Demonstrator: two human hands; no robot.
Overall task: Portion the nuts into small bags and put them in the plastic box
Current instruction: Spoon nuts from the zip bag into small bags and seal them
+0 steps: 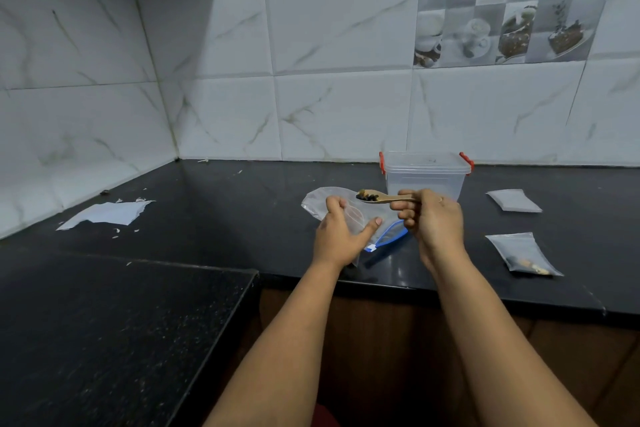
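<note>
while the head cam looks down over a black countertop (pixel 242 204), both bare arms reach fwd to its middle. left hand (pixel 341 234) holds a small clear bag (pixel 351 215) by its mouth, fingers curled over the top edge and thumb stuck out to the right against the plastic. right hand (pixel 431 218) pinches the handle of a wooden spoon (pixel 384 198), fingers curled round it; the spoon bowl points left and sits just above the bag's mouth, loaded w/ dark and pale nuts (pixel 366 196). under and between the hands lies a larger zip bag (pixel 389 236) w/ a blue strip, flat on the counter; contents can't be made out. just behind the right hand stands the clear plastic box (pixel 424 177) w/ red side clips, lid off, upright, near the tiled wall (pixel 339 45). to the right, well apart from the hands, two small bags lie flat: the far one (pixel 514 200) looks pale, contents unclear; the near one (pixel 524 253) shows some nuts in its lower end. neither is in the box. at left, near the corner, a torn white paper sheet (pixel 107 213) lies w/ small scraps round it.
</note>
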